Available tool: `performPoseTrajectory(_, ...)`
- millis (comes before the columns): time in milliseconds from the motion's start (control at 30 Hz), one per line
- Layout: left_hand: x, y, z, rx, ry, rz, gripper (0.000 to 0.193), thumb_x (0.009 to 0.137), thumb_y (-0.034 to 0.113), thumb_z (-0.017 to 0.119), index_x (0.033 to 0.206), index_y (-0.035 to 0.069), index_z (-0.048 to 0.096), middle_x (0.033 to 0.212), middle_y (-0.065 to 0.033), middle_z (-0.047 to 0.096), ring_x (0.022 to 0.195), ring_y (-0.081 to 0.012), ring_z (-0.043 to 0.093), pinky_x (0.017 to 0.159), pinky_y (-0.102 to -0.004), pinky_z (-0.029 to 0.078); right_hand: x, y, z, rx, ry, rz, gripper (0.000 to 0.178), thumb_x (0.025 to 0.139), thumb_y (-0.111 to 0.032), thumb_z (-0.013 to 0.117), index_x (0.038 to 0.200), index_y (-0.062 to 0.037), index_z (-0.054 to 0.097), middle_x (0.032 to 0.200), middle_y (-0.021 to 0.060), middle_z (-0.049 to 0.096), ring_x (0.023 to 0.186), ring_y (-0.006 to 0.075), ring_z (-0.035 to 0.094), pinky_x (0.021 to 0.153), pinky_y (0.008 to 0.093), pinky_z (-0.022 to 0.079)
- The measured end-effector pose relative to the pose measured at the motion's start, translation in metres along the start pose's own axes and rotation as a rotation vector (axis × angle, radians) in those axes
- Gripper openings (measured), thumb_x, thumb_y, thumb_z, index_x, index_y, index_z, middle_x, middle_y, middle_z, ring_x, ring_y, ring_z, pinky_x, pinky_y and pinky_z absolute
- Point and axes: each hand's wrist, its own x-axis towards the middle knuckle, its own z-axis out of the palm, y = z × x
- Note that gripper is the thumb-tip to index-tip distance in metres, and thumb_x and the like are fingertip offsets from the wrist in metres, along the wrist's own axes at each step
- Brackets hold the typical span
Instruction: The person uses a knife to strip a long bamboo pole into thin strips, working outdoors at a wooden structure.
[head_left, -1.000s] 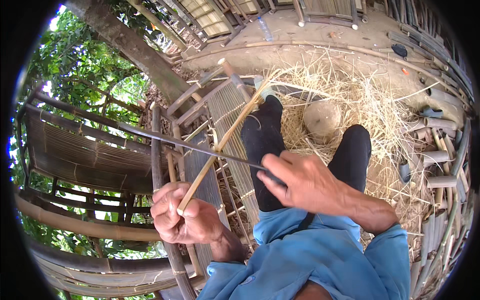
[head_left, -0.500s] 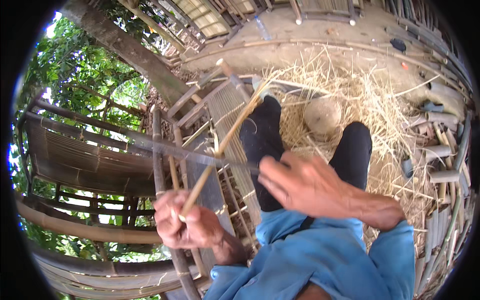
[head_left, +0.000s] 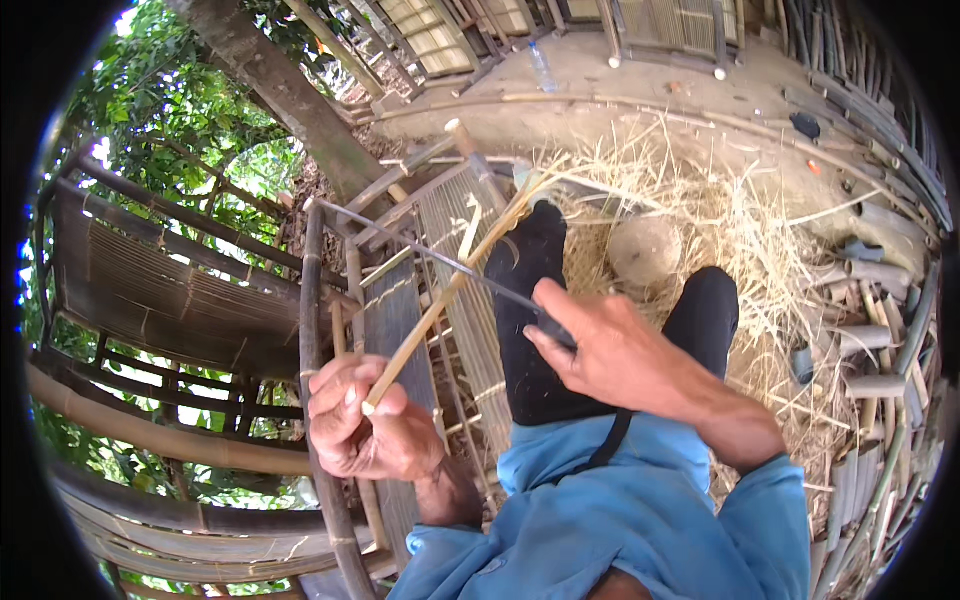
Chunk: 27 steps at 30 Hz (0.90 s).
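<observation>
My left hand (head_left: 372, 420) is closed round the near end of a long, thin bamboo strip (head_left: 428, 318), which slants away from me to the upper right. In my right hand (head_left: 610, 350) is the dark handle of a long knife (head_left: 500, 291). Its narrow blade crosses the strip and points to the upper left. Where blade and strip meet, a pale curled shaving (head_left: 469, 232) stands up from the strip. The strip's far end reaches past my left knee, towards the pile of shavings.
Pale shavings (head_left: 745, 225) lie heaped around a round wood block (head_left: 645, 250) between and beyond my knees. A bamboo bench (head_left: 455, 240) stands at my left, with a railing beside it. Cut bamboo pieces (head_left: 880, 340) are stacked at right. A plastic bottle (head_left: 542, 68) is on the ground ahead.
The knife blade, blurred before, has swung so its tip points further away from me. A larger curl now rises from the strip. My left hand still grips the strip's near end.
</observation>
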Motion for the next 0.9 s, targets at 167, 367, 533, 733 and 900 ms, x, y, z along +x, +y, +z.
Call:
performPoseTrajectory(167,-0.005,-0.003,-0.003,0.011,0.149,0.021,0.033,0.082,0.019,0.086,0.108,0.008,0.070,0.088,-0.0093,0.069,0.077,-0.0223,0.063,0.064,-0.0334,0.055,-0.007,-0.027,-0.004,0.087,-0.025,-0.149,0.022,0.094,-0.012,0.066,0.106,-0.0049,0.050,0.064,0.0159,0.057,0.053,0.0329,0.061,0.043,0.0455,0.049)
performPoseTrajectory(367,-0.007,0.003,-0.022,-0.045,-0.005,-0.047,0.021,0.087,0.009,0.081,0.103,0.007,0.068,0.096,-0.0071,0.068,0.090,-0.0231,0.059,0.081,-0.0360,0.053,-0.011,-0.030,0.005,0.257,-0.053,-0.075,0.025,0.093,-0.017,0.071,0.106,-0.0052,0.054,0.063,0.0160,0.058,0.052,0.0371,0.060,0.045,0.0460,0.048)
performPoseTrajectory(533,-0.004,-0.012,-0.024,0.090,0.142,-0.035,0.035,0.083,0.021,0.085,0.111,0.008,0.068,0.087,-0.0087,0.069,0.078,-0.0218,0.061,0.066,-0.0328,0.054,0.000,-0.021,0.015,0.096,-0.039,-0.029,0.022,0.088,-0.016,0.076,0.095,-0.0062,0.058,0.065,0.0105,0.055,0.052,0.0273,0.058,0.044,0.0405,0.046)
performPoseTrajectory(733,-0.007,-0.009,-0.022,0.046,0.037,0.015,0.024,0.089,0.015,0.079,0.109,0.008,0.068,0.090,-0.0080,0.069,0.081,-0.0205,0.059,0.073,-0.0331,0.050,-0.004,-0.006,0.016,0.062,-0.039,-0.050,0.017,0.092,-0.013,0.066,0.104,-0.0094,0.055,0.061,0.0136,0.055,0.045,0.0278,0.059,0.035,0.0408,0.044)
performPoseTrajectory(900,-0.007,-0.013,-0.010,-0.006,0.088,0.013,0.029,0.086,0.017,0.082,0.112,0.011,0.070,0.090,-0.0051,0.071,0.084,-0.0182,0.063,0.075,-0.0303,0.053,0.006,0.009,0.022,0.069,0.075,-0.111,0.016,0.093,-0.013,0.066,0.104,-0.0080,0.056,0.057,0.0132,0.053,0.044,0.0272,0.058,0.035,0.0408,0.045)
